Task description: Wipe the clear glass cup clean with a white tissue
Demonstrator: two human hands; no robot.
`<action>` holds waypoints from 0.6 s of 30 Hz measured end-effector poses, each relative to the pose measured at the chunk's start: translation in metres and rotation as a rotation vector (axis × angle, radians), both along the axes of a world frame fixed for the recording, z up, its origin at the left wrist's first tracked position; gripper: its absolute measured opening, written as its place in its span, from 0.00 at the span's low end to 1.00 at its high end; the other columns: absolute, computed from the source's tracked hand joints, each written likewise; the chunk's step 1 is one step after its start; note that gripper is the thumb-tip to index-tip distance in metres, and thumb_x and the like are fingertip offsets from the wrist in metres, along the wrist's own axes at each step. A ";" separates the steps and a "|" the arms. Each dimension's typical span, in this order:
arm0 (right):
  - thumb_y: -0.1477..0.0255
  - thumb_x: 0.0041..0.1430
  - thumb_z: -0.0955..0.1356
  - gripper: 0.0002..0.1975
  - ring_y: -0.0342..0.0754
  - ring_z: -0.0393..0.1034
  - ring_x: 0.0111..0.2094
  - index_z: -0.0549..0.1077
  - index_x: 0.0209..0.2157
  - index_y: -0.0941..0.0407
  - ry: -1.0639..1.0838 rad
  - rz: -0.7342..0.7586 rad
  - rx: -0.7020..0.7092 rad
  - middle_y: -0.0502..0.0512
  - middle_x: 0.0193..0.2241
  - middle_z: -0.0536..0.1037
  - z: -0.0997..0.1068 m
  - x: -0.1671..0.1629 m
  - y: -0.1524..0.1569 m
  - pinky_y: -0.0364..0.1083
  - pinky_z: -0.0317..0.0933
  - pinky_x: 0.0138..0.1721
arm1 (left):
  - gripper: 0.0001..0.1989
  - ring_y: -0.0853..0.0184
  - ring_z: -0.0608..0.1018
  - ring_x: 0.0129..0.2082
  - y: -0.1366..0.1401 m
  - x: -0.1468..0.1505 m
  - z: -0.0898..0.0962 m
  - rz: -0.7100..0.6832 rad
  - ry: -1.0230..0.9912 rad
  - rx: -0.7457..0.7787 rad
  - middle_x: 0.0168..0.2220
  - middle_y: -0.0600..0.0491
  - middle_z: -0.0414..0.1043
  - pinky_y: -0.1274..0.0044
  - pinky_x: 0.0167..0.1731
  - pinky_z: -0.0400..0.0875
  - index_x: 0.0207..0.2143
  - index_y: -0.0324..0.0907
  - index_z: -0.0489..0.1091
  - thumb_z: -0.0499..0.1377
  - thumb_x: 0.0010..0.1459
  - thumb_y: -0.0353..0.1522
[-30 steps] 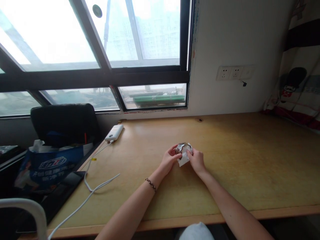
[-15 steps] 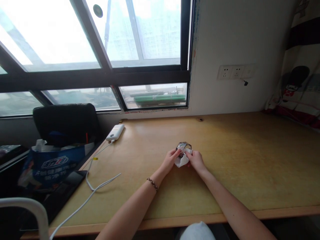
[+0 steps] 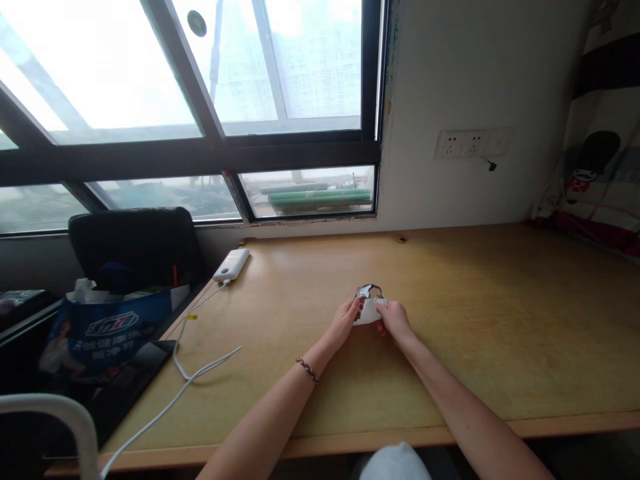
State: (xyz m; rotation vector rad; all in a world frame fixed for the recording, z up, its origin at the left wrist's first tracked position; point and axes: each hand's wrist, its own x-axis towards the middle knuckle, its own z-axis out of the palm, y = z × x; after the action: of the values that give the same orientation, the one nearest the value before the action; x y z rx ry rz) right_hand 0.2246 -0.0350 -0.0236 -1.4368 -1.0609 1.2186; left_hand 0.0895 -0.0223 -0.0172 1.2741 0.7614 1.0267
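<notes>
Silvery object point(image 3: 369, 291): metal-like, mirror-bright; white sheet point(image 3: 370, 312): paper-like, matt. Desk point(image 3: 480, 327): smooth, wood-look top, faint sheen. Power bank point(image 3: 232, 264): smooth white plastic. Chair back point(image 3: 135, 241): black, leather-like, dull gloss

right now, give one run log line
left hand: holding shiny object | right hand: pinching white sheet | white device: on table

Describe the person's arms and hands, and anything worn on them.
The left hand and right hand are ungloved. Neither the left forearm nor the right forearm shows a sleeve; the left wears a dark braided bracelet, the right none.
</notes>
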 end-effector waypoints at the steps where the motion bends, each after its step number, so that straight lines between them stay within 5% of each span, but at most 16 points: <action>1: 0.68 0.47 0.60 0.11 0.38 0.53 0.07 0.63 0.16 0.57 0.035 0.020 -0.016 0.46 0.06 0.62 0.000 0.000 0.000 0.37 0.44 0.08 | 0.25 0.66 0.72 0.31 -0.001 0.001 0.001 -0.019 -0.028 0.027 0.33 0.48 0.71 0.77 0.31 0.64 0.42 0.36 0.67 0.55 0.47 0.45; 5: 0.69 0.45 0.60 0.10 0.36 0.50 0.09 0.65 0.18 0.59 0.140 0.114 -0.057 0.45 0.08 0.61 0.005 -0.003 -0.003 0.36 0.41 0.09 | 0.32 0.63 0.69 0.42 0.000 0.000 0.000 -0.060 -0.119 0.057 0.48 0.48 0.63 0.76 0.39 0.63 0.53 0.44 0.56 0.61 0.44 0.38; 10: 0.69 0.43 0.63 0.07 0.39 0.59 0.12 0.68 0.21 0.59 0.126 0.157 -0.064 0.49 0.12 0.67 0.010 -0.008 -0.006 0.37 0.50 0.13 | 0.28 0.64 0.72 0.36 0.005 -0.006 0.001 -0.060 -0.101 -0.031 0.41 0.48 0.69 0.78 0.34 0.65 0.49 0.40 0.61 0.60 0.44 0.38; 14: 0.65 0.44 0.64 0.10 0.42 0.61 0.15 0.66 0.19 0.57 -0.330 -0.011 0.154 0.52 0.15 0.70 0.014 -0.008 -0.007 0.39 0.50 0.15 | 0.26 0.67 0.73 0.24 0.004 -0.003 0.002 -0.143 -0.218 -0.257 0.27 0.48 0.72 0.76 0.27 0.66 0.37 0.34 0.69 0.51 0.48 0.48; 18: 0.66 0.49 0.62 0.12 0.41 0.60 0.17 0.65 0.18 0.57 -0.677 -0.108 0.433 0.50 0.14 0.68 0.019 -0.004 -0.011 0.40 0.48 0.19 | 0.28 0.66 0.73 0.23 0.003 0.002 0.005 -0.109 -0.299 -0.364 0.23 0.49 0.72 0.76 0.27 0.66 0.31 0.34 0.70 0.49 0.48 0.51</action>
State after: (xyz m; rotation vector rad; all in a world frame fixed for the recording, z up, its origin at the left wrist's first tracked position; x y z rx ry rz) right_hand 0.2203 -0.0462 -0.0043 -1.5560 -1.5576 0.3680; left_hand 0.0918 -0.0196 -0.0119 0.8184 0.6068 0.9142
